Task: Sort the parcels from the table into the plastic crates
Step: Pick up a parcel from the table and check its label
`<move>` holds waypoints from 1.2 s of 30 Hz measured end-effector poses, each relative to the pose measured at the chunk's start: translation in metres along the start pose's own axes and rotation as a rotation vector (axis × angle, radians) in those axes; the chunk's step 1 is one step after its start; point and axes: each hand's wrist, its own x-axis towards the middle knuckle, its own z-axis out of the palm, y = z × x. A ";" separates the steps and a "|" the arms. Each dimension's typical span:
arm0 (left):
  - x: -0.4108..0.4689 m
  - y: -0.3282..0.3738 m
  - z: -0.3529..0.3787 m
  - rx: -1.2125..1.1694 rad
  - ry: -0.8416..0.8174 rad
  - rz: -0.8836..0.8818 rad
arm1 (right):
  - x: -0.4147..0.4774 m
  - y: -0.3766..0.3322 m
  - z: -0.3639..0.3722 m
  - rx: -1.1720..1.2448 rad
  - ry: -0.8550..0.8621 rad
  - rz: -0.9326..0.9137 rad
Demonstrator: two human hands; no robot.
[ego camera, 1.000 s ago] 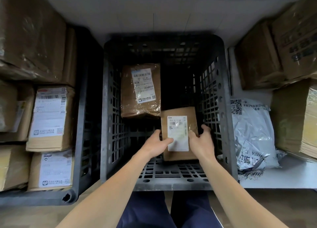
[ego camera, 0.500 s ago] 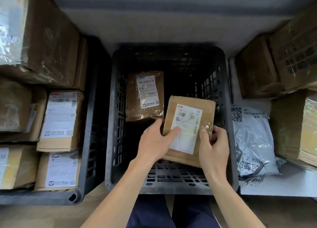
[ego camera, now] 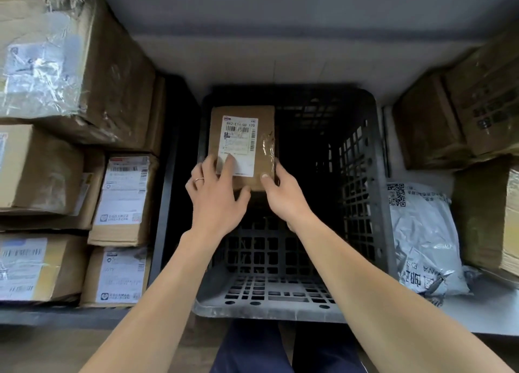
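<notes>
At the far left, taped boxes (ego camera: 123,201) stood packed in a dark side crate (ego camera: 164,232), labels up. Beside it sat the black crate (ego camera: 362,204), its slatted floor mostly bare in view.

Over that crate's far-left corner the parcel (ego camera: 243,136) was held label-up, close to the left wall. Whether it hung clear of the floor or already touched something beneath could not be told. The left hand (ego camera: 216,204) lay on it with fingers fairly straight across the lower label and the thumb along the near edge, pressing rather than wrapping. The right hand (ego camera: 286,198) gripped the near right corner, thumb on top and fingers curled round the edge.

Further right, a grey bag (ego camera: 421,238) lay on the white table (ego camera: 477,311), with brown cartons (ego camera: 438,120) behind and beside it, presumably still to be sorted.

The likely trouble lay in the grip. Both hands held only the near end, so the far end was unsupported and might tip down if the right hand let go first. The glossy tape near the right thumb looked slick, and a slip there would probably drop the parcel on edge against the wall rather than flat. The left fingers also covered part of the label, so a misread and a wrong crate remained possible.
</notes>
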 end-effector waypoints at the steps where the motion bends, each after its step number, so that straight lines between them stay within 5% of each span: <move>1: 0.001 -0.001 0.003 0.032 -0.004 0.031 | 0.002 -0.002 0.001 0.016 0.020 -0.002; 6: 0.016 -0.009 0.004 0.126 -0.028 0.103 | 0.008 -0.008 -0.002 0.027 0.006 0.006; 11: 0.014 0.013 -0.007 0.115 -0.093 -0.014 | -0.020 0.004 -0.031 0.006 0.076 0.046; 20: -0.059 0.192 -0.016 -0.407 -0.259 0.242 | -0.120 0.006 -0.143 0.195 0.411 -0.103; 30: -0.150 0.354 0.068 -0.623 -0.520 0.135 | -0.245 0.117 -0.324 0.170 0.778 -0.061; 36: -0.178 0.397 0.113 -0.709 -0.533 -0.003 | -0.244 0.172 -0.393 -0.020 0.582 0.054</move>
